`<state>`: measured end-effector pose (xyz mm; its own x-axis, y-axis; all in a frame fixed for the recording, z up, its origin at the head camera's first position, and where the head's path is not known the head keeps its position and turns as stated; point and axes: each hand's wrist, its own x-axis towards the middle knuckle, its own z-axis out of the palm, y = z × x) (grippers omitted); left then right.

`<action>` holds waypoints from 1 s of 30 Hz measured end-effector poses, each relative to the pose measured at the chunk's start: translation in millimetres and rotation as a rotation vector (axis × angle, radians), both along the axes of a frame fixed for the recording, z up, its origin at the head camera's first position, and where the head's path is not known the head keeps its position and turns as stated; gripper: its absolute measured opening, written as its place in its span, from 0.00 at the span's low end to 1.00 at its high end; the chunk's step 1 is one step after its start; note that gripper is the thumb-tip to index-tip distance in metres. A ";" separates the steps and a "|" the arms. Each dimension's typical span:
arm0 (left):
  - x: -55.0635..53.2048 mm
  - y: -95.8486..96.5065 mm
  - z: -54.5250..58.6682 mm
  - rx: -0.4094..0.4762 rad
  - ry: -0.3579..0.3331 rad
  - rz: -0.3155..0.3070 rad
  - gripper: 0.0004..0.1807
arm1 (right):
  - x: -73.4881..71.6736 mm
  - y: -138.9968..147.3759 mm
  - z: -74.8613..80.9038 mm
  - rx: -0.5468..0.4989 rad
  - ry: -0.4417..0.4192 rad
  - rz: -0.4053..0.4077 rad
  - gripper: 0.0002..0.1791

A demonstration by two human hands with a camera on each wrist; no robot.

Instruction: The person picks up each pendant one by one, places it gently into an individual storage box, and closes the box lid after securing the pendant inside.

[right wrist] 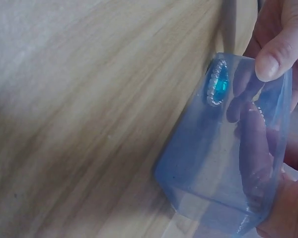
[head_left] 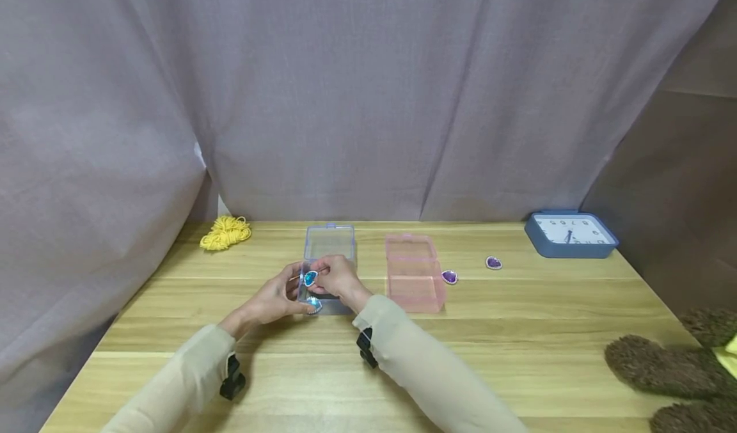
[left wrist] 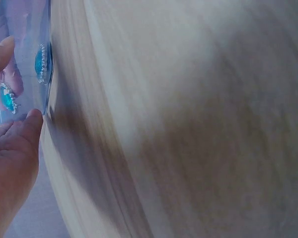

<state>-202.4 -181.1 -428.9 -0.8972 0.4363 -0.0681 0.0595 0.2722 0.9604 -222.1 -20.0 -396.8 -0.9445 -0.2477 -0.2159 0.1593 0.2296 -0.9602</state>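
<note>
My left hand (head_left: 276,299) grips the left side of a clear blue-tinted plastic box (head_left: 336,307), its thumb against the front wall. The box's hinged lid (head_left: 329,242) stands open at the back. With my right hand (head_left: 341,278) reaching in over the box, I pinch a blue heart-shaped gem (head_left: 311,278) edged with small clear stones. A second blue gem (right wrist: 219,87) lies low inside the box, seen through the wall in the right wrist view. Some right fingers show only through the tinted plastic there.
An open pink box (head_left: 416,292) stands to the right, with one purple gem (head_left: 450,277) beside it and another purple gem (head_left: 493,263) farther right. Yellow yarn (head_left: 226,233) lies back left. A blue clock (head_left: 570,235) is back right, and a brown furry toy (head_left: 656,366) near right.
</note>
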 end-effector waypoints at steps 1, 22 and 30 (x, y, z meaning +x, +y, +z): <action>-0.1 0.1 0.0 0.002 -0.010 0.003 0.52 | -0.1 -0.2 -0.5 0.002 -0.001 0.004 0.14; -0.2 -1.2 -3.2 0.037 -0.002 -0.009 0.50 | -3.0 3.2 -4.3 0.139 -0.014 0.087 0.14; 0.1 -1.5 -1.8 0.019 0.003 -0.006 0.50 | 0.3 8.9 -0.2 0.176 0.063 0.137 0.13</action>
<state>-202.2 -182.6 -430.6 -0.8949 0.4426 -0.0567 0.0641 0.2532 0.9653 -221.8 -11.1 -397.0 -0.9175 -0.3383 -0.2091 0.0566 0.4095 -0.9106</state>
